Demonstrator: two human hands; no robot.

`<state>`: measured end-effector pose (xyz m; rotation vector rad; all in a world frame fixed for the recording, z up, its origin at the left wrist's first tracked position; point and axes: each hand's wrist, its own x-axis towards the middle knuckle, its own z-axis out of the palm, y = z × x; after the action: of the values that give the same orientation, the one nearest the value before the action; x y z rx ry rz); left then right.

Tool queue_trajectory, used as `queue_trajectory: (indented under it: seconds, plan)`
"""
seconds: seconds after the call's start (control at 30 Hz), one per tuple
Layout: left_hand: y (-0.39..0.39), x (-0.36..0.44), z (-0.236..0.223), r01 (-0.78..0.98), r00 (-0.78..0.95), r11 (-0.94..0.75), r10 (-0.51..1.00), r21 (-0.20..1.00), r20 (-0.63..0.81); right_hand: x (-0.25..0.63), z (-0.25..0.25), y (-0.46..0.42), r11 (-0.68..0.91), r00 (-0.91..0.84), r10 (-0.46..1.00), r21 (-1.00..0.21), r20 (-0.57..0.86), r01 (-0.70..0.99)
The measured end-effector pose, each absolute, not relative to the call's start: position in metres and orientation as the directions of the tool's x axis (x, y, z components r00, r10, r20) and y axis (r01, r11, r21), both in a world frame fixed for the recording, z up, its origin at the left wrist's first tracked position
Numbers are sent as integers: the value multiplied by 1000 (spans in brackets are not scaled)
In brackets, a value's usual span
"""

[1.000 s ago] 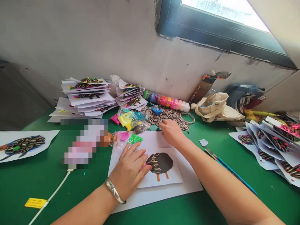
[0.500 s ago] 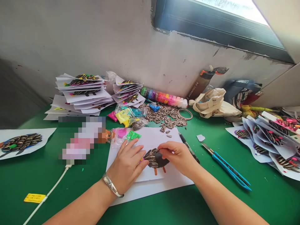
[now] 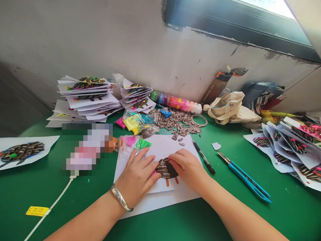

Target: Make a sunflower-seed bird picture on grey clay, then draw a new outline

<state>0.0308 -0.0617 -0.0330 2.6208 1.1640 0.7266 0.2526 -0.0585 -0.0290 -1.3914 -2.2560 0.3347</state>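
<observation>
On a white paper sheet (image 3: 170, 142) lies a flat, dark clay-like shape (image 3: 173, 170) with two short orange strips (image 3: 167, 182) below it. Striped sunflower seeds (image 3: 163, 168) overlap across its left part. My left hand (image 3: 137, 172) rests on the paper with fingers spread, thumb and fingertips touching the shape's left side, where a bit of pink shows. Over the right part, my right hand (image 3: 192, 170) pinches with thumb and forefinger; whatever it holds is hidden by the fingers. A loose pile of sunflower seeds (image 3: 178, 122) lies beyond the paper.
Right of the paper lie a black pen (image 3: 204, 157) and a blue utility knife (image 3: 247, 179), blade out. Clay packets (image 3: 132, 124) sit behind my left hand. Seed-picture stacks (image 3: 87, 100) stand at back left, with others (image 3: 291, 145) at right. A white cable (image 3: 60, 194) crosses the left side.
The view has shifted slightly. My right hand stays over the dark shape, its fingers now curled closer together and turned downward. My left hand remains spread in nearly the same place.
</observation>
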Motion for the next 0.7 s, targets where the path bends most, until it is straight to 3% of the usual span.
queue_trajectory:
  seconds: [0.2,0.5,0.7]
  plan:
    - [-62,32,-33,650,571,-665,747,369,340,251,-33,-60,529,-450,846,-336,286,779]
    - [-62,32,-35,656,571,-660,751,367,331,243,-36,-63,566,-473,814,-278,337,776]
    - [-62,31,-34,660,582,-661,750,357,314,248,-28,-61,493,-397,862,-338,314,802]
